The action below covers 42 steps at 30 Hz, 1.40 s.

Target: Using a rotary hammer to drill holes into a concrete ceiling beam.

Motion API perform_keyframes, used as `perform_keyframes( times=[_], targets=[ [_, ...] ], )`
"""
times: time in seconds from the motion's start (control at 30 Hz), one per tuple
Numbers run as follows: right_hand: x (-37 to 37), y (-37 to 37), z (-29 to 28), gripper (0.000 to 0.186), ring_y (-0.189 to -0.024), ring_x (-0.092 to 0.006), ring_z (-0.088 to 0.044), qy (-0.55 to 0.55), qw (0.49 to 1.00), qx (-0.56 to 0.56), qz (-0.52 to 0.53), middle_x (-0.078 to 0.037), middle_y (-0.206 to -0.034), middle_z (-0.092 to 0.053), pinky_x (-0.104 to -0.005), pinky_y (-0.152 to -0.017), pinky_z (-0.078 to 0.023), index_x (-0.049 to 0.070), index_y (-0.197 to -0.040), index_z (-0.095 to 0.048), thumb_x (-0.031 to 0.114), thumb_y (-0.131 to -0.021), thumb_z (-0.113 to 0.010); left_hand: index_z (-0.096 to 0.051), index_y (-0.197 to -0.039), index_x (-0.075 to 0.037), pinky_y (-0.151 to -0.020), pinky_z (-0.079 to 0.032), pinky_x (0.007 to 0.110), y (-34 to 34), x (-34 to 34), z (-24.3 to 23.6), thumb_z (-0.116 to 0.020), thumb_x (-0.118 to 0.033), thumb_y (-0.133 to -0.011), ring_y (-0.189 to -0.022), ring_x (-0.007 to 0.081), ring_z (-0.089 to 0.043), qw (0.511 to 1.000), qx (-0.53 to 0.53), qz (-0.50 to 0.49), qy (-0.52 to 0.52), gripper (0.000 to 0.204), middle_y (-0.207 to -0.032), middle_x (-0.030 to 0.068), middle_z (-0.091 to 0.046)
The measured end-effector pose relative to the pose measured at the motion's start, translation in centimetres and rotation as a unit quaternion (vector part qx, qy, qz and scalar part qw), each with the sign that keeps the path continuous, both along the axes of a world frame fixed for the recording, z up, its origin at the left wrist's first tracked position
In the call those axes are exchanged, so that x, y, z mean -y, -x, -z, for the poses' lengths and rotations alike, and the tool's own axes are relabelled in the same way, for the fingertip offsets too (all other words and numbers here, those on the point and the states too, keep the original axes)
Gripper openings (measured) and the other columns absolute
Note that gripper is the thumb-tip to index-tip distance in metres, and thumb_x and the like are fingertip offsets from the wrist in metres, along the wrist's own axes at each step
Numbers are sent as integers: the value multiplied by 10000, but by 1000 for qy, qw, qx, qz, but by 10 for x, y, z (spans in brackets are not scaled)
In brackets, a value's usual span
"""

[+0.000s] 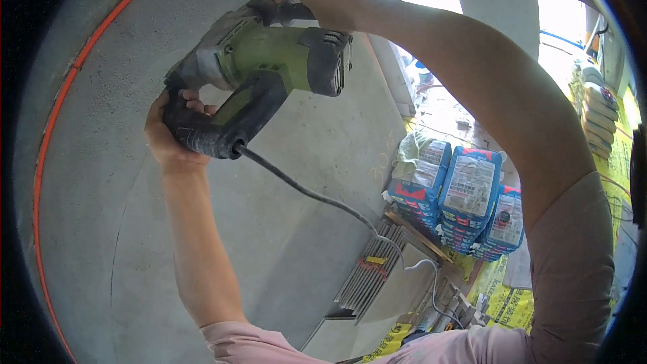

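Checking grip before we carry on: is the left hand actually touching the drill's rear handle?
Touching. The head view shows the left hand wrapped around the black rear handle of the green power drill, fingers curled over it with no gap.

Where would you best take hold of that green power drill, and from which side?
Take the green power drill by its dark rear handle, from below, as the left hand does: that bar is narrow enough to wrap, and the cord leaves its lower end. The right hand steadies the front by the side handle, from above.
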State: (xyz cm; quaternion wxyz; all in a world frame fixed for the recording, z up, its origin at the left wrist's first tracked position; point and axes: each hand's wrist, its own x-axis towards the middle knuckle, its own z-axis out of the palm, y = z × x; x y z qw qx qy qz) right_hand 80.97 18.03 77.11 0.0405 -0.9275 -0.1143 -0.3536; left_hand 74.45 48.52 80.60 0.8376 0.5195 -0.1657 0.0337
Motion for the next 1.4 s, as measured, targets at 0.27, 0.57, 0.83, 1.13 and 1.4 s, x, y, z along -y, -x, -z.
perform_keyframes(
  times=[0.27,0.57,0.83,1.13,1.4],
  targets=[
    [-2,-16,3,339,-1020,-319,-676,10,1000,-19,22,-159,-1011,-701,-468,-812,-555,69,-1138,-649,14,-805,-612,-536,-967,-47,-586,-516,404,-2,3,4,-407,-262,-972,-591,157,-584,1000,23,-14,-7,250,-736,61,-592],
    [-4,-7,-1,320,-1035,-319,-670,23,999,-15,36,-153,-1003,-703,-445,-821,-554,67,-1133,-650,21,-818,-612,-529,-978,-49,-566,-518,398,-7,-1,8,-403,-262,-967,-588,164,-582,1000,12,-7,3,247,-718,62,-588],
    [4,-21,-2,329,-1010,-307,-682,35,999,10,28,-146,-1028,-710,-441,-820,-556,96,-1073,-703,-9,-762,-684,-537,-966,-48,-583,-482,367,-2,10,-2,-392,-243,-970,-589,160,-564,1000,18,-22,9,243,-713,55,-576],
    [0,-10,-14,306,-1009,-311,-683,36,998,-15,57,-129,-1024,-714,-444,-813,-568,101,-1049,-705,21,-754,-728,-531,-979,-21,-606,-497,340,-14,-3,7,-416,-213,-959,-622,175,-564,999,0,25,42,224,-752,80,-583],
    [2,-21,-21,371,-1033,-311,-676,60,997,-27,39,-131,-1059,-705,-445,-823,-570,115,-1101,-694,10,-748,-737,-538,-955,-48,-702,-463,351,-23,-9,9,-425,-249,-945,-586,152,-572,997,-26,46,59,230,-769,51,-589]
  ],
)
